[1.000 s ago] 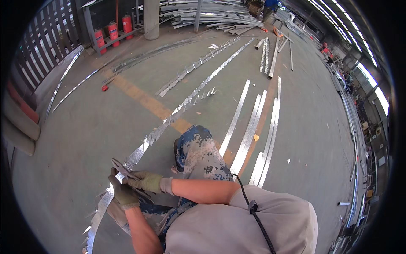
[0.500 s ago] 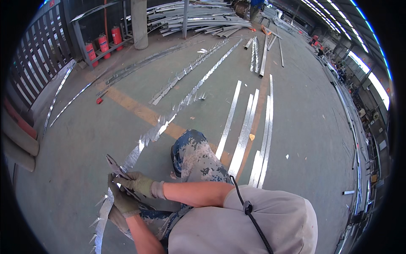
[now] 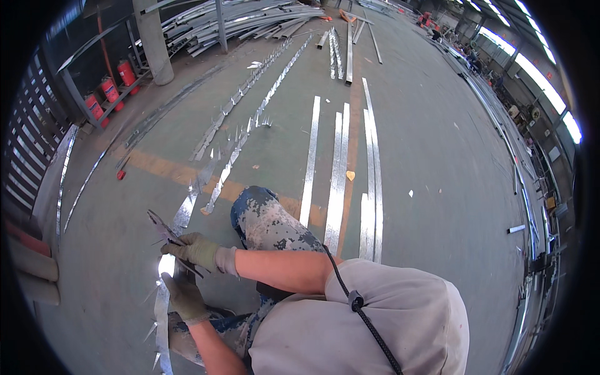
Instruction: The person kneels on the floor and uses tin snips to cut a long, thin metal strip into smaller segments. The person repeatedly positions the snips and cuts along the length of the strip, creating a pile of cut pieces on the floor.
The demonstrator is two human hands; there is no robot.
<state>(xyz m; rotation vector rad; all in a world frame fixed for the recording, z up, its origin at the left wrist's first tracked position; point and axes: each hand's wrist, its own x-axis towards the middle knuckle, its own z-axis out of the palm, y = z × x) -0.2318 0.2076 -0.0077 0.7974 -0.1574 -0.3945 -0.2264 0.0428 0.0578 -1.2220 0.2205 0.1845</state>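
A long shiny metal strip (image 3: 161,312) with spiky triangular barbs bent out of it runs from the lower edge, past my hands and up to the spiked lengths on the floor. My left hand (image 3: 185,299), in an olive work glove, is closed on this strip, its thumb along the upper face. Just above it, my right hand (image 3: 201,251), gloved alike, grips a pair of pliers (image 3: 164,229). Their jaws point to the upper left over the strip, and the handles stick out below the glove. Whether the jaws touch the metal I cannot tell.
Flat metal strips (image 3: 337,181) lie on the green floor to the right of my knee. Spiked strips (image 3: 275,87) stretch away ahead. Fire extinguishers (image 3: 110,92) stand in a rack at the far left, near a pillar (image 3: 153,47) and a pile of metal profiles (image 3: 250,25).
My left hand has slid down along the strip, apart from the right. The right hand with the pliers has moved slightly up. The whole view has turned a little.
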